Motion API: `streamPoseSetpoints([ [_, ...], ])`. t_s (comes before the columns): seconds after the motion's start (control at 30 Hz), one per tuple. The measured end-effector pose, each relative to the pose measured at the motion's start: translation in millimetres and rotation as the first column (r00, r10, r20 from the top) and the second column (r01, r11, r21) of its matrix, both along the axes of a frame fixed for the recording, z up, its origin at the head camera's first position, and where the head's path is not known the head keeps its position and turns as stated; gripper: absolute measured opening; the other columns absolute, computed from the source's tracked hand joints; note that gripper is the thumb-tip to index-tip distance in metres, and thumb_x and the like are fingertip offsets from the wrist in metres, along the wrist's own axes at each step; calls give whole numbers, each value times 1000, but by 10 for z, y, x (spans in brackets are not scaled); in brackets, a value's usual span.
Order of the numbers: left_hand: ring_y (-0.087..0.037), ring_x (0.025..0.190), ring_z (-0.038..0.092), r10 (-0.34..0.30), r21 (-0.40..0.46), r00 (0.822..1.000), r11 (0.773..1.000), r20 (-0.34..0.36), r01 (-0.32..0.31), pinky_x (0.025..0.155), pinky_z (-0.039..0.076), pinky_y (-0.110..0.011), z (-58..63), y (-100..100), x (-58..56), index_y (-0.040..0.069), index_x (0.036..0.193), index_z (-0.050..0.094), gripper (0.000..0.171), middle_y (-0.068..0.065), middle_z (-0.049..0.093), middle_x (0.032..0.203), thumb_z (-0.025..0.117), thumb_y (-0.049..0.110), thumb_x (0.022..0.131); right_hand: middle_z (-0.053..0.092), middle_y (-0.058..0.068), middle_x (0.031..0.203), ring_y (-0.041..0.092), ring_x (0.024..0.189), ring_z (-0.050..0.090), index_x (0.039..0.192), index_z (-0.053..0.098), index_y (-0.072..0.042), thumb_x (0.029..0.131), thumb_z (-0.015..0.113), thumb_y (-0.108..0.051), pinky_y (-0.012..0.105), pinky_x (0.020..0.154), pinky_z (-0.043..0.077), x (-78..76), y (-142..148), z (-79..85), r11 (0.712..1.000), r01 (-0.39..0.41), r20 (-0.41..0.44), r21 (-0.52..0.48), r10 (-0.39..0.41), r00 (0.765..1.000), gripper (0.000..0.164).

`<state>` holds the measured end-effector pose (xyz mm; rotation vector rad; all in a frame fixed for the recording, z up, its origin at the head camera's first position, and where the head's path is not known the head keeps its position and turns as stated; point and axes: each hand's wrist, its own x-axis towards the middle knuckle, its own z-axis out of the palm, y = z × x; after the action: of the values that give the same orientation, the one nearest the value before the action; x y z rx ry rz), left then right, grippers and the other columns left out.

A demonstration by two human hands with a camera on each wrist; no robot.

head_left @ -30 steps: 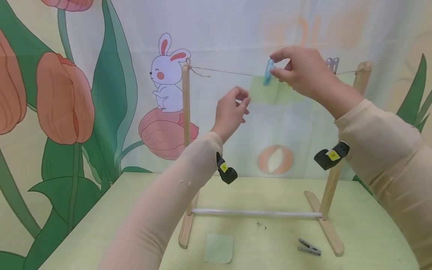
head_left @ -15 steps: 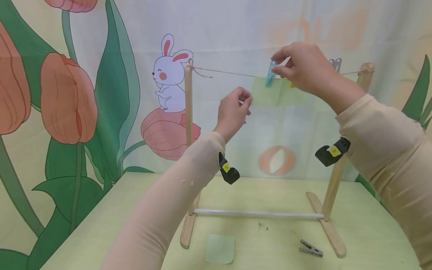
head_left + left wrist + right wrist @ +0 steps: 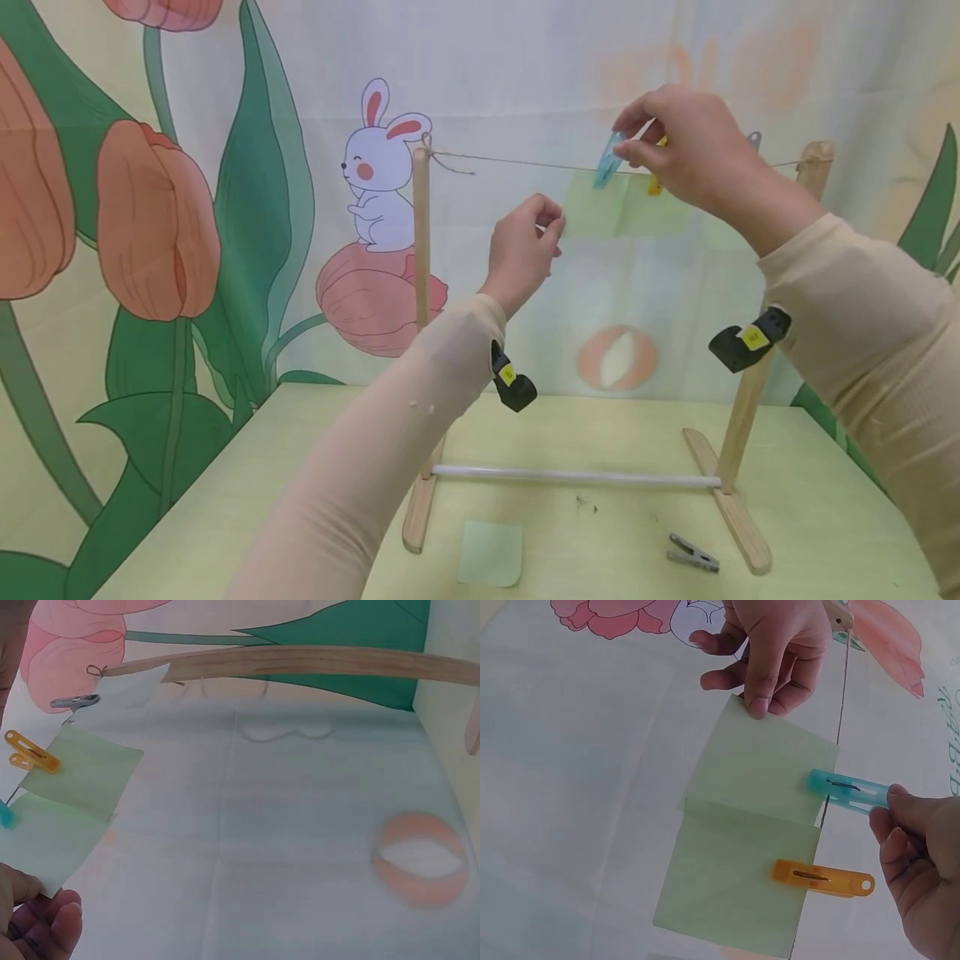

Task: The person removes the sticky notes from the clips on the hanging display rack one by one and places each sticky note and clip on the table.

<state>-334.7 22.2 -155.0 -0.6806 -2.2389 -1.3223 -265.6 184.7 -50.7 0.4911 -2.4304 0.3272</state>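
Note:
My right hand [image 3: 697,150] pinches the handle end of a blue clothespin [image 3: 610,160], whose other end sits over the string and the top edge of a green paper square [image 3: 761,754]. With thumb and fingers my left hand [image 3: 525,250] pinches that paper's lower left corner. Beside it, slightly overlapping, a second green paper [image 3: 735,877] hangs from the string by a yellow-orange clothespin [image 3: 821,877]. Farther along, a grey clothespin [image 3: 75,701] holds a pale paper [image 3: 127,691]; in the head view my right hand mostly hides that pin.
The string [image 3: 510,162] runs between two wooden posts [image 3: 422,233] of a stand with a white bar [image 3: 577,476] low down. On the table [image 3: 600,550] lie a loose green paper [image 3: 491,553] and a grey clothespin [image 3: 693,553]. A printed cloth [image 3: 510,67] hangs behind.
The head view has shifted slightly. The blue clothespin has tilted more to the right in my right hand, and the yellow-orange one shows more. My left hand keeps its pinch on the paper corner.

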Motion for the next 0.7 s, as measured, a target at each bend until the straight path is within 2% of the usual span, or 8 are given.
streamPoseSetpoints([
  [0.07, -14, 75, 65, 0, -3, 1000, 1000, -7, 0, 54, 53, -19, 0, 5, 3, 11, 107, 59, 12, -3, 66, 101, 52, 17, 100, 58, 18, 118, 30, 96, 63, 121, 60, 1, 97, 56, -18, 28, 71, 44, 3, 10, -12, 1000, 0, -17, -15, 0, 1000, 30],
  [0.3, -13, 75, 66, 4, -6, 1000, 1000, -17, -4, 54, 53, -19, -13, 2, 1, 10, 107, 59, 12, -3, 65, 101, 52, 17, 100, 60, 16, 116, 28, 94, 63, 119, 61, -1, 97, 57, -19, 17, 66, 39, 20, 20, -50, 999, -14, -86, -48, 9, 996, 29],
  [0.53, -14, 74, 66, 11, 4, 1000, 1000, -10, -11, 55, 53, -19, -40, -31, 2, 10, 106, 60, 12, -5, 66, 101, 53, 17, 99, 61, 13, 116, 26, 96, 64, 119, 62, -2, 96, 59, -20, 12, 66, 38, 38, 33, -74, 997, -23, -114, -76, 15, 993, 30],
  [0.63, -14, 74, 66, 19, 7, 1000, 1000, -12, -19, 55, 54, -19, -61, -58, 2, 10, 106, 60, 12, -4, 66, 100, 53, 17, 99, 61, 12, 116, 9, 85, 62, 119, 62, -3, 95, 61, -21, 10, 66, 38, 49, 52, -78, 994, -28, -125, -105, 14, 992, 30],
  [0.7, -14, 74, 66, 27, 11, 999, 1000, -17, -27, 55, 54, -19, -74, -81, 11, 10, 106, 60, 12, -3, 66, 99, 53, 18, 99, 61, 12, 115, -4, 77, 55, 119, 61, -3, 94, 61, -21, 10, 65, 38, 59, 68, -81, 992, -34, -130, -121, 18, 991, 31],
])
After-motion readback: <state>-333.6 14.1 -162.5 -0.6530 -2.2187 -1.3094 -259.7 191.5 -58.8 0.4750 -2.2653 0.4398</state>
